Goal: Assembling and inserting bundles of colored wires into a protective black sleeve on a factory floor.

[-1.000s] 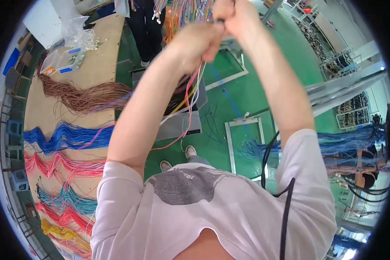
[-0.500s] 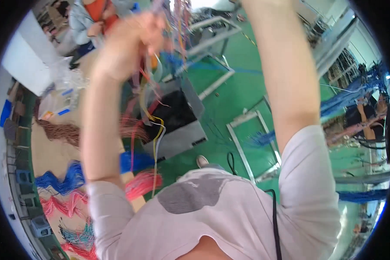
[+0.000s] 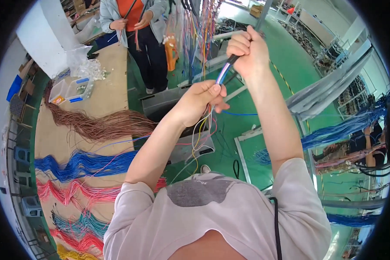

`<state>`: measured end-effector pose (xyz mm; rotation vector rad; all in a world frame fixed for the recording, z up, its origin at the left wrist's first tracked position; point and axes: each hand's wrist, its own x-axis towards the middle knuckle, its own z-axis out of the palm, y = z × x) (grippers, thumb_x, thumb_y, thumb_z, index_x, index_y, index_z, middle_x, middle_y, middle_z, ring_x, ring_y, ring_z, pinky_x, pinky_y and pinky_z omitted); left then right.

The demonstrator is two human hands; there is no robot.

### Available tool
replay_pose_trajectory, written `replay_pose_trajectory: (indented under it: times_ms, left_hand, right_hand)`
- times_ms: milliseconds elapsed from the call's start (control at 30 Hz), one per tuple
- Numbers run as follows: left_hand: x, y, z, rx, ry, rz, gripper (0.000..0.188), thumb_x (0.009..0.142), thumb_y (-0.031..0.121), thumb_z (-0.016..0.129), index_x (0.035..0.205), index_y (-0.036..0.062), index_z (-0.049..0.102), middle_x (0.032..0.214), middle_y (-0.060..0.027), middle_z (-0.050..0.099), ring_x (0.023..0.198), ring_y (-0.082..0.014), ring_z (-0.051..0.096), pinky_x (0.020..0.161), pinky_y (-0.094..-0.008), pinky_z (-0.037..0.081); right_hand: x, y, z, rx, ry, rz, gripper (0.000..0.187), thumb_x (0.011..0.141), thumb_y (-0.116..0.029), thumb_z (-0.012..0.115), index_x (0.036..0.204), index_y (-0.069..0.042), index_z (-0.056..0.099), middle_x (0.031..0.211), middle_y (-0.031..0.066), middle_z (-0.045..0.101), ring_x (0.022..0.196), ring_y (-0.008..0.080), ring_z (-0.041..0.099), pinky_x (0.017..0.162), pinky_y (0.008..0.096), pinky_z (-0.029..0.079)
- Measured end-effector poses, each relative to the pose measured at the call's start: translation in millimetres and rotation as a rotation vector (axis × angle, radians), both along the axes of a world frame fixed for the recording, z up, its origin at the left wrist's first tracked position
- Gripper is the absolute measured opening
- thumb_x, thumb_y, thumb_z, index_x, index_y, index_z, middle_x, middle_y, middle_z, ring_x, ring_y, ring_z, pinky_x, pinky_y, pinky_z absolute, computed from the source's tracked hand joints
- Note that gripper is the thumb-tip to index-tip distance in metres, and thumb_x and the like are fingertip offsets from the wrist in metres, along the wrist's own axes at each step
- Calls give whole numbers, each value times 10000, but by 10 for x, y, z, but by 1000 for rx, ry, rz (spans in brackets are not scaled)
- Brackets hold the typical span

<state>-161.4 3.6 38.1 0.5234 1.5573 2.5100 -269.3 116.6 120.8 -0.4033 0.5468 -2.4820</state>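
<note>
A bundle of thin wires [image 3: 223, 74], blue and violet in its upper part, stretches between my two hands in front of me. My left hand [image 3: 203, 99] pinches it lower down with thumb and fingers. Above and to the right, my right hand [image 3: 249, 54] is wrapped round the bundle's black sleeve-like end [image 3: 233, 59]; what lies inside that fist is hidden. Loose white, yellow, pink and blue wire tails [image 3: 199, 134] trail below my left hand.
Brown wires [image 3: 99, 122], blue wires [image 3: 86, 164] and pink wires [image 3: 78, 190] lie on the table [image 3: 112, 69] at left, near a clear plastic box [image 3: 80, 89]. A co-worker [image 3: 134, 21] stands ahead. Hanging wires [image 3: 195, 26] and a metal frame [image 3: 242, 158] stand nearby.
My right hand has come down into view from beyond the top edge. My left hand has moved right and lower, so both now meet on the wire bundle.
</note>
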Motion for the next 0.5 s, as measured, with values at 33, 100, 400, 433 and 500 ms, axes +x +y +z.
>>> replay_pose_trajectory:
  times_ms: [33, 100, 400, 433, 500]
  left_hand:
    - [-17, 10, 15, 12, -68, -6, 216, 890, 208, 410, 825, 20, 492, 573, 19, 396, 524, -83, 419, 492, -211, 337]
    - [-45, -3, 46, -15, -95, -55, 221, 895, 203, 399, 804, 20, 482, 563, 27, 363, 498, -76, 359, 507, -248, 361]
    - [-200, 45, 341, 22, -79, -54, 257, 875, 222, 427, 829, -19, 507, 553, 27, 355, 470, -82, 323, 481, -239, 338]
    - [-205, 59, 377, -71, -98, 4, 252, 874, 208, 420, 816, -19, 511, 548, 26, 361, 472, -84, 331, 476, -237, 335]
    - [-206, 39, 482, -237, -127, 59, 238, 866, 169, 409, 810, -30, 527, 561, 8, 418, 470, -92, 344, 465, -236, 334]
  right_hand:
    - [21, 11, -54, -11, -21, -6, 325, 876, -252, 357, 581, -121, 325, 460, -52, 245, 353, 58, 225, 350, 187, 206]
    - [91, -22, -163, 1, -32, -39, 323, 875, -247, 369, 583, -116, 328, 465, -56, 233, 365, 60, 225, 361, 195, 210]
    - [-196, 258, 85, -25, 417, 264, 349, 869, -301, 366, 560, -149, 310, 459, -22, 232, 361, 94, 206, 351, 233, 178]
    - [25, 129, 145, 231, 245, 5, 357, 868, -314, 377, 561, -147, 304, 463, -28, 226, 364, 93, 207, 353, 227, 175]
    - [320, -42, 138, 455, 99, -279, 370, 870, -334, 384, 561, -147, 304, 469, -30, 232, 372, 91, 211, 360, 226, 178]
